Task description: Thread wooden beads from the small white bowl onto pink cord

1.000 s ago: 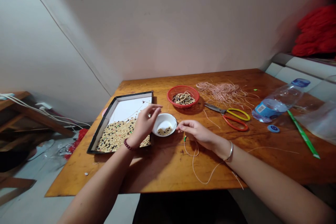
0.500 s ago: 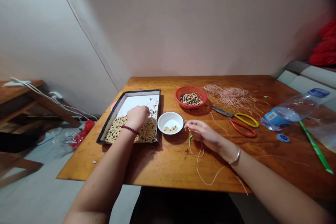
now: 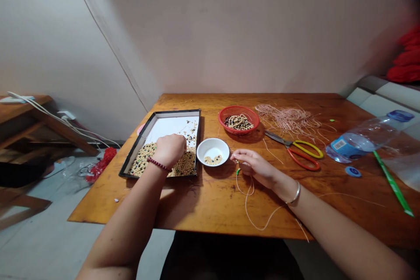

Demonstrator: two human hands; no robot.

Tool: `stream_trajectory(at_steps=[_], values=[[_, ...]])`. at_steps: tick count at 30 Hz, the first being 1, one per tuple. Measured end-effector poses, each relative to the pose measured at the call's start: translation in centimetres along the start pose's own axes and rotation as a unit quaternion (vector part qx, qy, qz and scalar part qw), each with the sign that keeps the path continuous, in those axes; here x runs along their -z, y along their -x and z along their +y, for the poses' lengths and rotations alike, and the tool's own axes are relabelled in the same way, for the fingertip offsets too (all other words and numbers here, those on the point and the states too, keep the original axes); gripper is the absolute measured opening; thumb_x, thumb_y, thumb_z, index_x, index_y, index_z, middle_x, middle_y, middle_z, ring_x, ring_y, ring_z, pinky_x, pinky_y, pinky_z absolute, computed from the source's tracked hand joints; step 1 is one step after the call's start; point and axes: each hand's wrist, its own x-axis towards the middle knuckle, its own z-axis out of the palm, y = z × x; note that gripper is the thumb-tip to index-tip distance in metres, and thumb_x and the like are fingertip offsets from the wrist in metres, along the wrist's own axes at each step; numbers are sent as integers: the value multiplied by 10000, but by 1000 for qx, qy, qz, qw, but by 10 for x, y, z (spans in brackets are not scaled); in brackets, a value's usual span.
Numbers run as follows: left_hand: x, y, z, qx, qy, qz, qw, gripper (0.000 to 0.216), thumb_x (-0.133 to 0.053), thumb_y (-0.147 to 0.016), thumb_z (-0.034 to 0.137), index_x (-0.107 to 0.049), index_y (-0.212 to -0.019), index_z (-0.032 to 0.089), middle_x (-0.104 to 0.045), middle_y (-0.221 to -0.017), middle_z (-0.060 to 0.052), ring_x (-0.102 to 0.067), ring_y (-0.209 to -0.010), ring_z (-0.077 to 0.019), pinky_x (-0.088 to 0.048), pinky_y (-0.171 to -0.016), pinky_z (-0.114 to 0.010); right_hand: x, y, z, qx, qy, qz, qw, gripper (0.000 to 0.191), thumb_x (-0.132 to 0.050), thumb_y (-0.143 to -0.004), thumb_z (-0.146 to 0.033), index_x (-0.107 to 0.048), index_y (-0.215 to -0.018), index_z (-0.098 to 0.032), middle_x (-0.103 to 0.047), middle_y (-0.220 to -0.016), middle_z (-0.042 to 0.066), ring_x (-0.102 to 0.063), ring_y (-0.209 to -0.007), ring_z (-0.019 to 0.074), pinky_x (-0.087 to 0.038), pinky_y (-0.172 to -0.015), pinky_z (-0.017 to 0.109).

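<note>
My left hand [image 3: 170,150] is over the beads [image 3: 146,159] in a shallow black-edged tray [image 3: 126,164]; its fingers are curled and their tips hidden behind the hand. Most beads are pale, with dark and some coloured ones mixed in. My right hand [image 3: 254,165] pinches a thin cord [image 3: 248,214] strung with a few beads, among them a green one [image 3: 238,172]. The cord's loose end loops down across the table. Between the hands sits a white bowl [image 3: 206,148] with a small group of beads [image 3: 213,160] at its bottom.
Behind the bowl is a red basket [image 3: 220,118] of strung beads. Scissors [image 3: 308,149] with yellow and orange handles lie before a heap of pink cord [image 3: 288,119]. Farther right are a plastic bottle [image 3: 344,145], a blue cap [image 3: 353,171] and a green strip [image 3: 393,186].
My left hand has shifted slightly within the tray, its fingers still curled over the beads. The right hand keeps its pinch on the cord, nearly unmoved. The view has shifted slightly.
</note>
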Motion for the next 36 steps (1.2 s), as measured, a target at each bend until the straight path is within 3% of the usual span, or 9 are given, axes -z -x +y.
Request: stream_trajectory(at_steps=[8, 18, 26, 36], values=[[-3, -1, -1, 8, -22, -13, 1000, 278, -540, -763, 173, -733, -963, 166, -695, -1023, -201, -666, -916, -346, -499, -743, -407, 2, -1, 3, 8, 1, 2, 1000, 262, -725, -714, -382, -632, -779, -145, -463, -641, -52, -199, -415, 5, -44, -396, 235], [-7, -11, -6, 35, 15, 75, 996, 283, -473, -782, 153, -717, -920, 188, -702, -979, -146, -662, -897, -306, -491, -719, -374, -2, 1, -3, 19, -2, 12, 1000, 271, -740, -686, -381, -626, -737, -140, -468, -648, -42, -200, -430, 10, -64, -408, 238], [-5, -9, -6, 24, -11, 9, 1000, 275, -516, -757, 192, -727, -934, 203, -704, -987, -150, -666, -884, -314, -488, -704, -369, -1, 1, -3, 12, -1, 10, 1000, 270, -731, -696, -382, -639, -763, -137, -461, -616, -48, -224, -438, 24, -72, -409, 235], [-8, -10, -5, 20, -25, -13, 999, 287, -541, -730, 239, -737, -923, 156, -695, -1003, -207, -667, -896, -331, -497, -721, -380, -1, 1, -4, 11, 10, 13, 1000, 260, -719, -710, -384, -634, -755, -142, -446, -591, -47, -212, -437, 31, -63, -401, 235]])
